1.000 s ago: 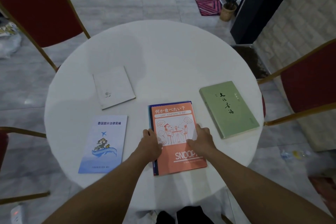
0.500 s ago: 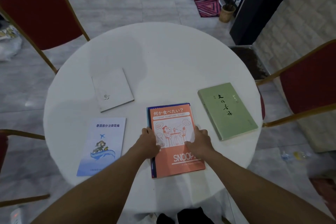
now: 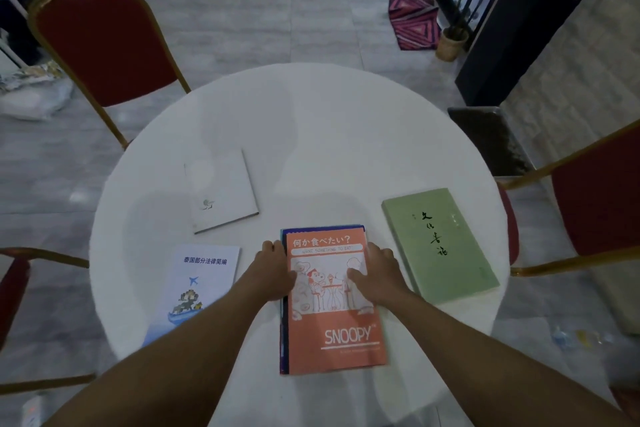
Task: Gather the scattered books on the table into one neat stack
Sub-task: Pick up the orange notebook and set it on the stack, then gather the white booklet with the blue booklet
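An orange Snoopy book (image 3: 337, 336) lies on top of a dark blue book (image 3: 284, 333) at the near middle of the round white table (image 3: 311, 135). My left hand (image 3: 273, 272) presses on the pair's left edge. My right hand (image 3: 375, 276) rests on the right side with the thumb on the orange cover. A green book (image 3: 438, 244) lies to the right. A light blue booklet (image 3: 194, 291) lies to the left, and a white book (image 3: 221, 191) sits beyond it.
Red chairs with gold frames stand at the back left (image 3: 104, 42), the right (image 3: 595, 198) and the near left (image 3: 14, 284). A potted plant (image 3: 450, 42) and a patterned cushion (image 3: 412, 19) are on the floor beyond the table.
The two hands have slid up along the sides of the orange and blue pair. The orange book now sits squarer on the blue one. The other books have not moved.
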Motion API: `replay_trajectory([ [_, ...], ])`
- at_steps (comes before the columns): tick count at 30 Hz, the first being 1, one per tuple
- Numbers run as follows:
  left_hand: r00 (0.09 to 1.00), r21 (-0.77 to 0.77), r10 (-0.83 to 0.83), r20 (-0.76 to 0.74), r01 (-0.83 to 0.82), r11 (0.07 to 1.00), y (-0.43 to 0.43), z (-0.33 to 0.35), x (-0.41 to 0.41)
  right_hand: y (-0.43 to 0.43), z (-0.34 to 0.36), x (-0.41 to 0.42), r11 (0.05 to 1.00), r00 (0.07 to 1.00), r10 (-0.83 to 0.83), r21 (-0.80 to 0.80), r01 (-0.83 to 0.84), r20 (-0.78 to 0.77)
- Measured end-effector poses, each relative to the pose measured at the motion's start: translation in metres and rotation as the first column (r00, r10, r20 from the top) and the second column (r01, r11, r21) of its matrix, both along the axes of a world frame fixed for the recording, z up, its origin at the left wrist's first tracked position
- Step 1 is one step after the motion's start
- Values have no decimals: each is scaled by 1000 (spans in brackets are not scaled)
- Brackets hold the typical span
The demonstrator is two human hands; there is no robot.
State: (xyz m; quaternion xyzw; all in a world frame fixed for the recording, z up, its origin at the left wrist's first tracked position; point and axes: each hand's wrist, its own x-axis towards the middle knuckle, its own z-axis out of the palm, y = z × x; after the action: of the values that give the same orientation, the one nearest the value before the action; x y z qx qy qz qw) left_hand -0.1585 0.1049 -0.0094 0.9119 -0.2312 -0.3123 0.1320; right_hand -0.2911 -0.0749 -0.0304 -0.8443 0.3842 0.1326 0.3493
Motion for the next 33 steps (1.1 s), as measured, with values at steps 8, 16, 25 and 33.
replay_trajectory([
  [8,981,93,140,134,-153,984,9,14,40,-25,11,64,996,996,91,5,-91,3],
  [16,925,238,370,83,-379,894,68,-3,61,1,8,134,967,967,254,-4,-254,32],
  [25,891,308,440,115,-453,837,135,-33,75,78,-4,226,942,943,322,76,-328,80],
  [33,843,172,430,324,-499,849,173,-52,89,128,-13,274,995,994,88,-47,-91,-64],
])
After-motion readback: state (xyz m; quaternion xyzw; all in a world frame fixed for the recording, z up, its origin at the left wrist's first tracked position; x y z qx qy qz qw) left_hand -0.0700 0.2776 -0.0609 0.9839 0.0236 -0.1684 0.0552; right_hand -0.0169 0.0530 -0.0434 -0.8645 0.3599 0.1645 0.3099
